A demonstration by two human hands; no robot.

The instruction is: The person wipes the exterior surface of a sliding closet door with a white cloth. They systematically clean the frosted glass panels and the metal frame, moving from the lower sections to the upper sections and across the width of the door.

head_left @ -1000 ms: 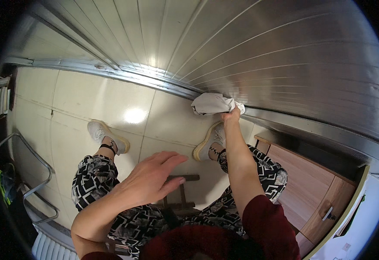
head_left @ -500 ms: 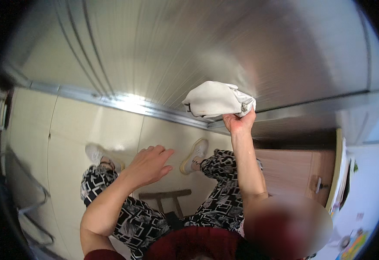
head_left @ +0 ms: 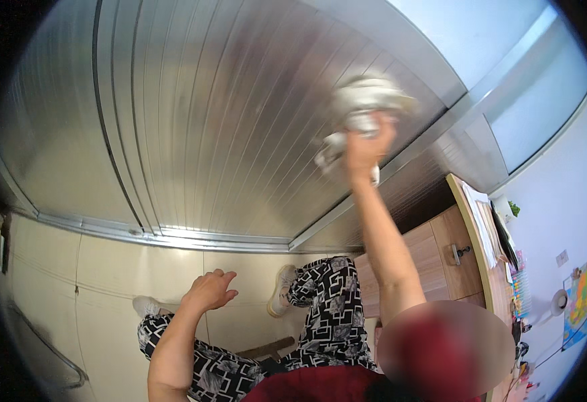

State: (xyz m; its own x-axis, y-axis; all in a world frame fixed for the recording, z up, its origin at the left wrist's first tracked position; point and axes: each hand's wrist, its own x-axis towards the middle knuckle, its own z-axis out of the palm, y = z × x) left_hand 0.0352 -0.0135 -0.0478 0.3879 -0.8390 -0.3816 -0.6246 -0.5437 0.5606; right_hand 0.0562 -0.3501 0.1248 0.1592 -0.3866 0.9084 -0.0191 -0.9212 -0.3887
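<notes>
I see the right hand [head_left: 368,149] gripping a bunched white cloth [head_left: 367,94], blurred, in front of the ribbed metal panel [head_left: 240,127] at the far side; I cannot confirm contact between cloth and panel; the left hand [head_left: 211,289] is free above the tiled floor [head_left: 112,268], near left, fingers loosely extended; a metal track [head_left: 223,239] follows the panel's lower edge; patterned trousers [head_left: 323,308] and pale shoes [head_left: 282,291] occupy the near zone; at right, I register a wood-grain cabinet [head_left: 407,261] with a metal handle [head_left: 455,254]; a colourful poster [head_left: 581,301] is located farther right.
</notes>
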